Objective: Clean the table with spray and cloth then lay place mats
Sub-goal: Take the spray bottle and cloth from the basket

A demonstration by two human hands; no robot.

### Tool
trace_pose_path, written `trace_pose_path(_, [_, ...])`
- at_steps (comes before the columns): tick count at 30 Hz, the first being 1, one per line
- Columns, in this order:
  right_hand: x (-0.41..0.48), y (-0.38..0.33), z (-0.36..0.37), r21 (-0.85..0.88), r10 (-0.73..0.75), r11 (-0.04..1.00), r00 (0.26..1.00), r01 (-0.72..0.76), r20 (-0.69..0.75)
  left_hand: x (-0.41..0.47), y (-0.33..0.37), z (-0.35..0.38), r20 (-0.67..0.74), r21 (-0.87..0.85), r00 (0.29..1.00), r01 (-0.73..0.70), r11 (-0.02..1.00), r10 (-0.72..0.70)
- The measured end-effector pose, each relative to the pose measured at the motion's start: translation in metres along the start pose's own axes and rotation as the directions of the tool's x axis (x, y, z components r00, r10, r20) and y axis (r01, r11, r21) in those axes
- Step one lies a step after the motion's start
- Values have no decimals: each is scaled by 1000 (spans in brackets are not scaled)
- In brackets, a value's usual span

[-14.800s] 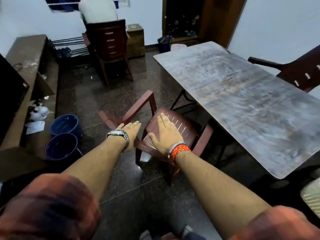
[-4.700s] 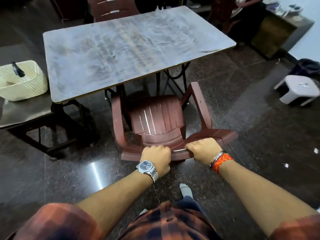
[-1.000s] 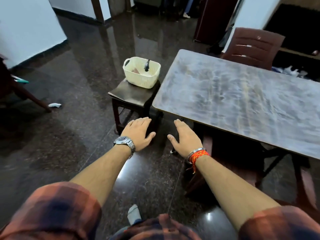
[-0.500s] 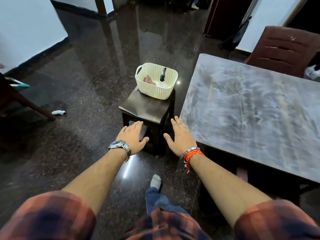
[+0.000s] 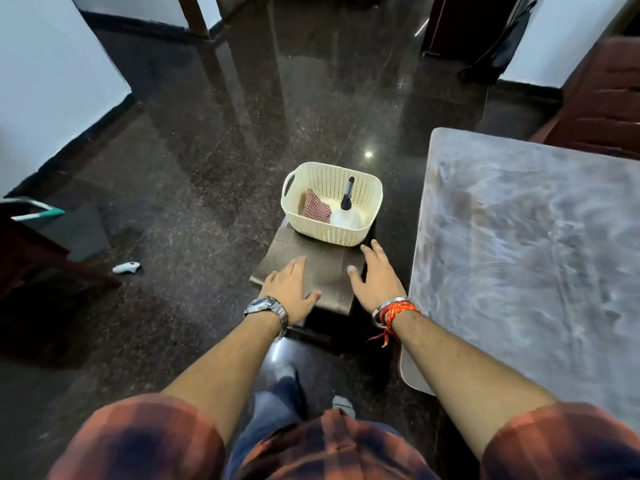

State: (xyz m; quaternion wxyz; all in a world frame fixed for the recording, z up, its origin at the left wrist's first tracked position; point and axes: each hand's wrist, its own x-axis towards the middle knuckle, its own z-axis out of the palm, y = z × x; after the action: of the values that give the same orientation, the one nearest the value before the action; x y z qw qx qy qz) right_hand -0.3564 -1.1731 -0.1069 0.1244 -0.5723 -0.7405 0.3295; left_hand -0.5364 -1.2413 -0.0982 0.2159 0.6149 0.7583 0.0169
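Note:
A cream plastic basket stands on the far end of a small dark stool. Inside it lie a red checked cloth and a white spray bottle with a black nozzle. My left hand and my right hand hover open over the near half of the stool, palms down, holding nothing, a short way in front of the basket. The streaky grey table fills the right side of the view.
A brown plastic chair stands behind the table's far end. Dark polished floor stretches to the left, with a small white object lying on it. A dark piece of furniture sits at the left edge, white walls beyond.
I have stepped closer to the stool. Both open hands have moved forward from in front of the stool to above its top, nearer the basket.

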Motion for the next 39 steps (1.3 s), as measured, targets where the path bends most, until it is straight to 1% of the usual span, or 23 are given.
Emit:
trace_pose_path(3, [39,-5,2,45,60,997,998,-58,-35,53,-5,-2,26,-37,1000,-11,999,12])
trace_pose_path(7, [89,-13,5,110,171,981,982,-162,-81,126,-6,-3,57,-90,995,-81,993,86])
trace_pose_path(10, [124,-14,13,152,250,959,966,-239,-60,176,-3,1,101,-141,989,-95,985,109])
trace_pose_path(12, [153,-12,18,185,318,936,945,-299,-78,219,-2,4,122,-200,983,-108,974,134])
trace_pose_path(14, [167,-10,20,219,333,927,937,-305,-106,244,3,4,123,-245,979,-132,960,166])
trace_pose_path(15, [178,-7,22,232,343,921,933,-312,-105,258,6,6,139,-272,975,-128,954,170])
trace_pose_path(19, [216,9,27,264,443,869,895,-419,-40,302,11,21,219,-384,961,-76,920,170])
trace_pose_path(21, [234,19,28,260,470,853,882,-452,-9,318,10,29,217,-446,961,-61,893,174])
trace_pose_path(25, [261,37,31,266,462,846,884,-462,66,339,7,40,138,-494,976,-77,866,166])
trace_pose_path(26, [268,41,33,299,455,836,886,-460,90,344,7,42,121,-501,976,-100,860,184])
trace_pose_path(28, [281,47,39,398,441,797,888,-454,128,350,5,44,130,-511,963,-139,848,236])
trace_pose_path(30, [296,49,44,471,432,763,892,-442,137,349,-1,44,127,-541,948,-180,821,291])
trace_pose_path(31, [304,49,48,509,437,738,888,-444,142,345,-4,42,91,-566,954,-185,803,284])
trace_pose_path(32, [314,50,52,569,451,691,881,-447,145,341,-7,40,40,-587,968,-178,790,249])
trace_pose_path(34, [331,48,62,641,488,613,860,-461,152,335,-13,32,-89,-600,988,-157,785,129])
trace_pose_path(35, [340,45,68,630,501,614,852,-475,153,335,-16,28,-146,-606,986,-151,781,77])
trace_pose_path(36, [348,42,75,602,507,637,850,-481,142,335,-19,22,-194,-621,980,-157,768,43])
trace_pose_path(37, [357,38,83,560,503,679,857,-474,116,336,-23,16,-243,-640,970,-174,748,18])
trace_pose_path(39, [370,31,98,480,452,774,891,-414,40,340,-32,4,-337,-677,940,-207,706,-48])
